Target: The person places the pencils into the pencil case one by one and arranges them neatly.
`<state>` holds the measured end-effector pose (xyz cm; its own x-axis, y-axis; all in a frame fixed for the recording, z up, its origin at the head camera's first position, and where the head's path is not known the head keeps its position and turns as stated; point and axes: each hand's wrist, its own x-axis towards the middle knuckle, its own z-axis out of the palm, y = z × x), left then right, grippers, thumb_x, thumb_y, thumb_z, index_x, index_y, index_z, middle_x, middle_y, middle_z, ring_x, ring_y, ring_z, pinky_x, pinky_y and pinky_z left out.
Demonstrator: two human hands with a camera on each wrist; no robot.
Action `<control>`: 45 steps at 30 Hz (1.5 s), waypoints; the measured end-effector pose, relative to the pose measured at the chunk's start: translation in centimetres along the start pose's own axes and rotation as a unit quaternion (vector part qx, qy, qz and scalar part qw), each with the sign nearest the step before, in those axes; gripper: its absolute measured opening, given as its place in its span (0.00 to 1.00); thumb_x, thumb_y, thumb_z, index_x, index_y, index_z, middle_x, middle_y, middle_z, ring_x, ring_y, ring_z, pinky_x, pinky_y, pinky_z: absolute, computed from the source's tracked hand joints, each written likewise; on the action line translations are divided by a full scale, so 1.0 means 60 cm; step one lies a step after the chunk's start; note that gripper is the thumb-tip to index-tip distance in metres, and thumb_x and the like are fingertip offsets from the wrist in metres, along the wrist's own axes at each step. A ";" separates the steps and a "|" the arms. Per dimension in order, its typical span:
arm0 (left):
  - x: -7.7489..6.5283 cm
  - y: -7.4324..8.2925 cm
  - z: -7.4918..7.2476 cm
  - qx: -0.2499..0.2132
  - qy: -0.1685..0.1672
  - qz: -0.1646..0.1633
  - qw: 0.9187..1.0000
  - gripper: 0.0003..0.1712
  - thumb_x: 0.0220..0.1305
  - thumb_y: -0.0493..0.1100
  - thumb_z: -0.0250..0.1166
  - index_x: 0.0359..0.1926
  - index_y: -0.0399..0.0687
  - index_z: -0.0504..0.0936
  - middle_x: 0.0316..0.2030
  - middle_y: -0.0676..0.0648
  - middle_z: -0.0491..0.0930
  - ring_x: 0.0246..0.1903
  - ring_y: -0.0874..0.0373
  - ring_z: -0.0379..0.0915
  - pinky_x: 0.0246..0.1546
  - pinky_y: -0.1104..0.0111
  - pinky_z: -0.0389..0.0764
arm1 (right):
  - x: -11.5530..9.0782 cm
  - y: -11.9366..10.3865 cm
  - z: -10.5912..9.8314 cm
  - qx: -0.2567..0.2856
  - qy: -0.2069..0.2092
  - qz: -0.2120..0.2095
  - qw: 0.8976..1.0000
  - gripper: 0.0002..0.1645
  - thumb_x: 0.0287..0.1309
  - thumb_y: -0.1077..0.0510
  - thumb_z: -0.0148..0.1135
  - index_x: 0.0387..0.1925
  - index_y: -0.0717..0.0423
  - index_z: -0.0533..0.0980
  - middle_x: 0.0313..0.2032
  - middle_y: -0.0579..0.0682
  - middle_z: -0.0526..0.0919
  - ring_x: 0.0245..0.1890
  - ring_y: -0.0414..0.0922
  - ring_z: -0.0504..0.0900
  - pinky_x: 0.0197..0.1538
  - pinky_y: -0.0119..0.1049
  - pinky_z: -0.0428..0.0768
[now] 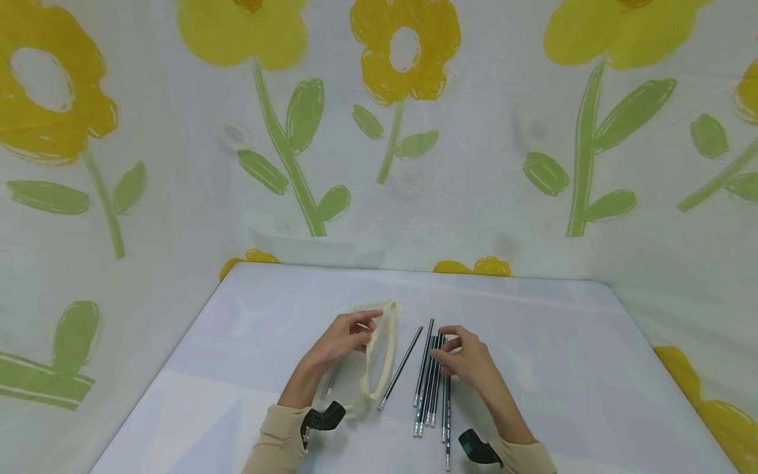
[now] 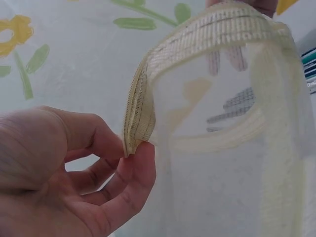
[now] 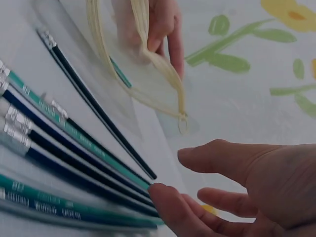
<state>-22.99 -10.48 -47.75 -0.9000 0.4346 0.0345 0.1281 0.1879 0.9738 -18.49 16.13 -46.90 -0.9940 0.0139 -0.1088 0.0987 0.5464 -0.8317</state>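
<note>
My left hand (image 1: 346, 339) pinches the edge of a pale yellow, see-through zip pouch (image 1: 389, 355) between thumb and fingers. In the left wrist view the pouch's zipper (image 2: 131, 108) runs up from the fingertips, and its mouth gapes. My right hand (image 1: 468, 359) hovers at the far ends of a bundle of dark and green pencils (image 1: 422, 401). Its thumb and fingers are apart in the right wrist view, with a fingertip right at the pencil ends. Between pouch and bundle lies a single dark pencil (image 1: 401, 368).
Another pencil (image 1: 329, 382) shows at the pouch's left side, partly hidden by the left hand. Everything lies on a white table (image 1: 225, 368). A curtain (image 1: 462, 164) with printed yellow flowers stands behind the table and along its sides.
</note>
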 end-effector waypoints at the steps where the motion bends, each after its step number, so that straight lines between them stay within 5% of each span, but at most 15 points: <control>1: 0.000 0.001 -0.003 -0.001 0.002 0.000 1.000 0.28 0.66 0.31 0.56 0.67 0.37 0.70 0.47 0.33 0.75 0.36 0.61 0.73 0.33 0.68 0.83 | -0.002 0.002 -0.004 -0.005 -0.002 0.005 1.000 0.34 0.55 0.58 0.70 0.63 0.57 0.70 0.38 0.56 0.80 0.23 0.43 0.84 0.31 0.37 0.85; 9: 0.000 0.002 -0.008 -0.008 0.004 -0.008 1.000 0.29 0.66 0.32 0.58 0.68 0.36 0.69 0.46 0.34 0.76 0.35 0.61 0.75 0.33 0.69 0.83 | -0.021 0.021 -0.021 -0.081 -0.026 0.021 0.996 0.42 0.47 0.60 0.75 0.64 0.62 0.69 0.31 0.51 0.80 0.22 0.42 0.78 0.27 0.35 0.80; 19: 0.000 0.001 -0.008 0.003 0.005 -0.009 1.000 0.29 0.66 0.33 0.58 0.68 0.36 0.69 0.46 0.35 0.76 0.36 0.60 0.75 0.36 0.61 0.85 | -0.022 0.032 -0.023 -0.105 -0.024 0.019 0.994 0.38 0.48 0.63 0.73 0.62 0.64 0.70 0.27 0.49 0.81 0.21 0.41 0.77 0.26 0.35 0.77; 28: -0.002 0.002 -0.008 -0.002 -0.003 -0.009 1.000 0.29 0.66 0.33 0.58 0.68 0.37 0.69 0.48 0.33 0.75 0.36 0.59 0.75 0.36 0.62 0.85 | -0.008 0.044 -0.018 -0.141 0.055 -0.007 0.988 0.29 0.55 0.61 0.66 0.59 0.67 0.73 0.27 0.49 0.81 0.18 0.38 0.75 0.24 0.32 0.71; 35: 0.001 0.003 -0.006 0.005 0.001 -0.013 1.000 0.29 0.65 0.31 0.56 0.67 0.38 0.70 0.47 0.35 0.75 0.35 0.62 0.74 0.34 0.67 0.84 | -0.017 0.037 -0.019 -0.158 0.009 0.013 0.987 0.36 0.51 0.59 0.71 0.60 0.69 0.71 0.26 0.48 0.77 0.19 0.40 0.74 0.25 0.33 0.70; 45: -0.001 0.002 -0.004 0.012 -0.003 -0.014 1.000 0.30 0.63 0.32 0.56 0.68 0.40 0.70 0.47 0.36 0.75 0.36 0.61 0.73 0.35 0.63 0.85 | -0.019 0.035 -0.011 -0.147 0.015 0.016 0.989 0.35 0.50 0.61 0.71 0.60 0.69 0.72 0.26 0.48 0.75 0.19 0.40 0.74 0.25 0.33 0.70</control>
<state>-23.03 -10.73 -47.59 -0.9010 0.4337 0.0064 0.1128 0.2201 0.9689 -17.17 17.83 -48.18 -0.9919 0.0586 -0.1129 0.1173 0.7648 -0.6335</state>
